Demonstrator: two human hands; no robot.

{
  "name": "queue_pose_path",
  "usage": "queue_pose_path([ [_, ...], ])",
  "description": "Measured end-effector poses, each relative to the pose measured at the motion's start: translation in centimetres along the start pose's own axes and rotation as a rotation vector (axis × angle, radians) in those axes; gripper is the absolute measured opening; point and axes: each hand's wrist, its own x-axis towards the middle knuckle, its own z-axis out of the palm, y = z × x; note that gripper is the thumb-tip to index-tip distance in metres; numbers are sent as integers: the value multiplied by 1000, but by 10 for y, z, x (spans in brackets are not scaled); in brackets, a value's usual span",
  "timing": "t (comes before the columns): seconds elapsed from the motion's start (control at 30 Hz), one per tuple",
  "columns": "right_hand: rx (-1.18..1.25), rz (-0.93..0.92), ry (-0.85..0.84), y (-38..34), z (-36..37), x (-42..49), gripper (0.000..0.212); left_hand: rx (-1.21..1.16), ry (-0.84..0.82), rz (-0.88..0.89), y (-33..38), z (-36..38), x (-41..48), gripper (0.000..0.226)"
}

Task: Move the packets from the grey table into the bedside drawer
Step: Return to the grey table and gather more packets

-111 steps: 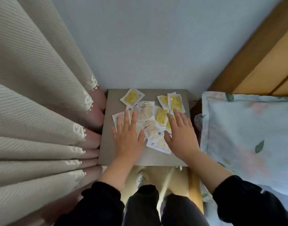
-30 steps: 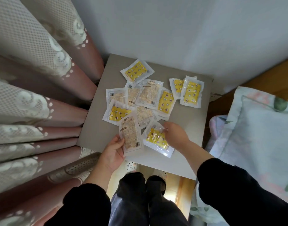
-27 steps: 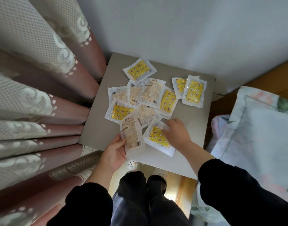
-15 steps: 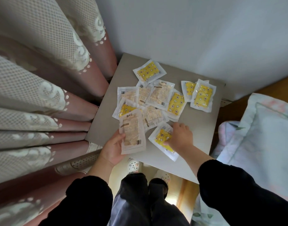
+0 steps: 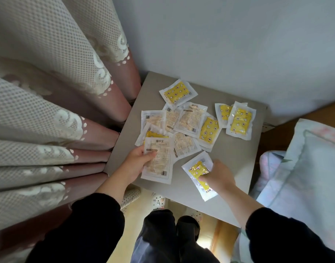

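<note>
Fingers of left hand pinch a pale packet, those of right hand a yellow packet, at the grey table near edge. Hazards: overlapped loose packets dragged off the edge; slick film slipping from either pinch.

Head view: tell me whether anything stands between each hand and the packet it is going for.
Nothing visible does. The left hand grips the white printed plastic packet; the right hand grips the clear packet with yellow filling near the grey table's front edge. The drawer is out of view.
</note>
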Motion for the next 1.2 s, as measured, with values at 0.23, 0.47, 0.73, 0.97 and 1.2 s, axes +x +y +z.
queue_pose_path([
  [0.23, 327, 91, -130, 16, -35, 19, 29, 643, 10, 246, 42, 7, 29, 16],
  [0.47, 513, 128, -72, 13, -49, 25, 24, 1627, -114, 598, 51, 8, 68, 28],
  [0.73, 534, 102, -39, 7, -43, 23, 27, 1782, -204, 540, 43, 2, 76, 80],
  [0.97, 569, 79, -62, -3, -41, 19, 18, 1966, -176, 564, 42, 3, 75, 91],
  [1.2, 572, 92, -93, -9, -31, 15, 22, 2080, -74, 678, 34, 7, 70, 56],
])
